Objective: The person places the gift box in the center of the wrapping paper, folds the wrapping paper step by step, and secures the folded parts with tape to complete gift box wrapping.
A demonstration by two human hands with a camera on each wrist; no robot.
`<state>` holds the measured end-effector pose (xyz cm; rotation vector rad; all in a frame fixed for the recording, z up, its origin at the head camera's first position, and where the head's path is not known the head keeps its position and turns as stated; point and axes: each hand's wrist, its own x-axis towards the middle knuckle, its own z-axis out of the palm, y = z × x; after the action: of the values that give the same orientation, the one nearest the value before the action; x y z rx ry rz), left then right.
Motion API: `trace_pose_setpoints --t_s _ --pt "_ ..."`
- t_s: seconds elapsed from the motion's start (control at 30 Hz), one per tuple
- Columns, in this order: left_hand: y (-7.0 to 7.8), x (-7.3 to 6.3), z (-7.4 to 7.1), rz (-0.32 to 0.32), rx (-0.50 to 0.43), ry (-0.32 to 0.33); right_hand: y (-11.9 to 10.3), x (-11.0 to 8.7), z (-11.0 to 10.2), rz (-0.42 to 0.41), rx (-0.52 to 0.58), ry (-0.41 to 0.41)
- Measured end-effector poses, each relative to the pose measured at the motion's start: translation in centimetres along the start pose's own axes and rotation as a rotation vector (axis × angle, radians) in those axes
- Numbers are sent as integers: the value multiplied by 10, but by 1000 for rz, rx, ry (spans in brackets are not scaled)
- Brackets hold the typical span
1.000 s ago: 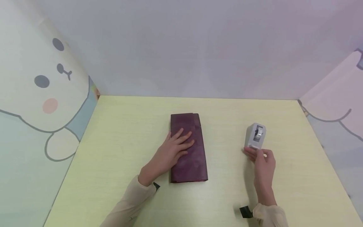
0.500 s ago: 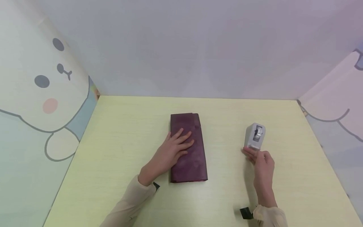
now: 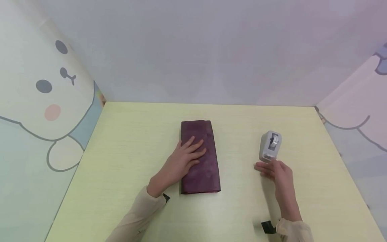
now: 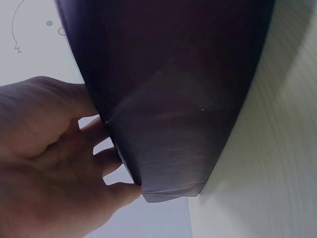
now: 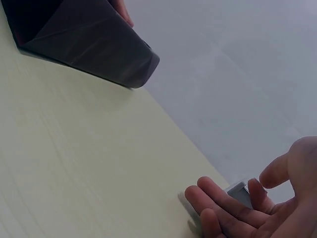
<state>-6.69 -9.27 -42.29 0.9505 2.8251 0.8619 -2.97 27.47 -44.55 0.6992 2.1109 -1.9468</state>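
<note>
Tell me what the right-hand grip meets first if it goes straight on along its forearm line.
Likely the gray tape dispenser: in the head view it lies directly ahead, its near end overlapping the right-hand grip. Depth is unclear, so I can't tell whether they already touch.

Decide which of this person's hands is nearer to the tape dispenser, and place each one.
Right. The right hand is right at the near end of the tape dispenser; the left hand is farther off to its left, spread on the folded purple packet.
</note>
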Motion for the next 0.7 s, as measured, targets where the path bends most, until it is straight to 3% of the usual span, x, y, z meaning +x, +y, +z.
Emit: trace_pose_setpoints --t_s 0.17,0.4,0.7 --pt "-1 0 0 1 -3 0 4 5 -1 -1 -6 -13" --pt "-1 1 1 -2 -2 -7 2 9 -1 68 -36 19" --pt "0 2 1 -3 -6 -4 8 15 -4 77 13 42"
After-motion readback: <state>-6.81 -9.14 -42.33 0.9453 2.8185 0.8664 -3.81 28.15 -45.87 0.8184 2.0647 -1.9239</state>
